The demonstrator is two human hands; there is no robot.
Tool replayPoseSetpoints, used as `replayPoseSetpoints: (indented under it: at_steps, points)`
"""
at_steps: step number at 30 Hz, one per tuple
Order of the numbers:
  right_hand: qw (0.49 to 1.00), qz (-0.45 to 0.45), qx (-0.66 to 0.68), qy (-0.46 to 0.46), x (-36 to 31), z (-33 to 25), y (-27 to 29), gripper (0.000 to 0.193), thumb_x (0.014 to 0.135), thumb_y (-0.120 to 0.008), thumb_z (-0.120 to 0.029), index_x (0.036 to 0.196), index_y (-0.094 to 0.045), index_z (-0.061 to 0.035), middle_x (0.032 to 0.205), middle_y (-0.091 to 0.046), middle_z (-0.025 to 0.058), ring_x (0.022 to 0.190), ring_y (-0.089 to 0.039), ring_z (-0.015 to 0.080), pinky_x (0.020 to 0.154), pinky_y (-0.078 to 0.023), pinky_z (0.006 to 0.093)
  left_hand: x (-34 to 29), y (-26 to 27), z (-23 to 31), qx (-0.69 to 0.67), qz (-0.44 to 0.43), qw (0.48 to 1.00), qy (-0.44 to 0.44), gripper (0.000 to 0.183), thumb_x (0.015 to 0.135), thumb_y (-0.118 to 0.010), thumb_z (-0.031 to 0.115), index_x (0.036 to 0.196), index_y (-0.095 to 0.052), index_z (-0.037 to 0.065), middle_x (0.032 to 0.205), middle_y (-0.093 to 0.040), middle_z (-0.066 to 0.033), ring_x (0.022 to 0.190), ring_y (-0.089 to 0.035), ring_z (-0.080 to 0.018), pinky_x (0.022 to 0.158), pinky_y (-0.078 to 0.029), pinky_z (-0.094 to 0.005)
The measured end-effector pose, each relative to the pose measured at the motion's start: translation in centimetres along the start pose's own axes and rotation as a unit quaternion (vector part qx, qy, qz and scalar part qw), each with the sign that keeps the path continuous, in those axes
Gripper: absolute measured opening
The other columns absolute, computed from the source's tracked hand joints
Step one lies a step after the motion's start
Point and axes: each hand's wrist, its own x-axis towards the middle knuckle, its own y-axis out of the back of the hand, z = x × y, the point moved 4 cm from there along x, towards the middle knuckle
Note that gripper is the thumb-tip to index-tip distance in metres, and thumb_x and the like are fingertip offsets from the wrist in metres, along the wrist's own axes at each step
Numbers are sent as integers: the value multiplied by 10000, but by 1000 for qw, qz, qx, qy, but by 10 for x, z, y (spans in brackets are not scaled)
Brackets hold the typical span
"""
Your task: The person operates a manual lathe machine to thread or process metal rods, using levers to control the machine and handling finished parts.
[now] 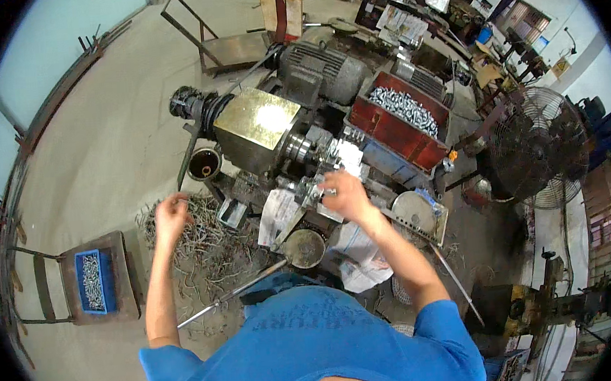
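Observation:
My left hand [173,215] is raised at the left with its fingers curled. The lower end of a dark bar [188,158] meets its fingertips, but I cannot tell whether they grip it. Below that hand lies a heap of curly metal shavings [200,251]. My right hand [347,196] reaches in to the front of a lathe-like machine, fingers bent together at a shiny metal fixture [310,190]. What they hold, if anything, is too small to make out. Left of the fixture are the round metal spindle [297,148] and the machine's brassy box-shaped housing [256,119].
A red bin [406,159] full of small metal parts stands behind the machine. To the left, a blue tray [94,282] of similar parts rests on a chair. A large fan [538,147] stands right. Nearer me are a round pan [304,248] and a white sack [356,258].

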Motion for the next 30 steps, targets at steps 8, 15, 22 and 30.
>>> replayPoseSetpoints:
  at_steps: [8, 15, 22, 30]
  points:
    - [934, -198, -292, -52, 61, 43, -49, 270, 521, -608, -296, 656, -669, -70, 719, -614, 66, 890, -506, 254, 956, -313, 366, -34, 58, -87, 264, 17, 962, 69, 269, 801, -557, 196, 1005, -598, 26, 752, -620, -175, 746, -619, -289, 658, -464, -367]
    - [939, -202, -255, -113, 72, 70, -76, 226, 512, -627, -258, 601, -649, -52, 730, -629, 103, 894, -522, 280, 844, -418, 331, -44, 34, -113, 192, 24, 976, 97, 291, 759, -609, 265, 809, -553, -15, 681, -571, -187, 674, -576, -340, 614, -434, -406]
    - [959, -154, -179, -156, 76, 69, -76, 233, 496, -629, -210, 633, -652, -24, 766, -600, 196, 872, -547, 345, 774, -471, 383, -26, 28, -128, 310, 51, 945, 90, 177, 678, -601, 136, 768, -562, -11, 775, -594, -236, 770, -583, -392, 709, -461, -470]
    - [949, -190, -208, -144, 69, 86, -87, 233, 493, -605, -243, 641, -672, -75, 740, -624, 122, 866, -537, 305, 764, -451, 389, 31, 107, -165, 529, 1, 847, 53, 155, 643, -580, 127, 775, -622, 59, 741, -620, -162, 709, -615, -319, 647, -482, -418]
